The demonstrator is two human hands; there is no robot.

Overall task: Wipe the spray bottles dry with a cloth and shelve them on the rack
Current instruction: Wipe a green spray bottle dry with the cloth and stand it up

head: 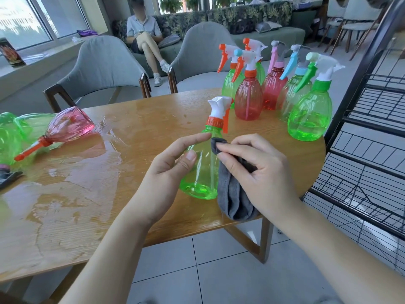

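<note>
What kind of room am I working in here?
Probably a lounge or café-style common room: a long patterned sofa under big windows, grey upholstered chairs and a wet wooden table.

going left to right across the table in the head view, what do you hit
green bottles lying down → pink bottle on its side → left hand → held green bottle → grey cloth → right hand → nearest standing green bottle → black wire rack

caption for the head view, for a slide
Left hand holds a green spray bottle while the right hand wipes it with a grey cloth.
</note>
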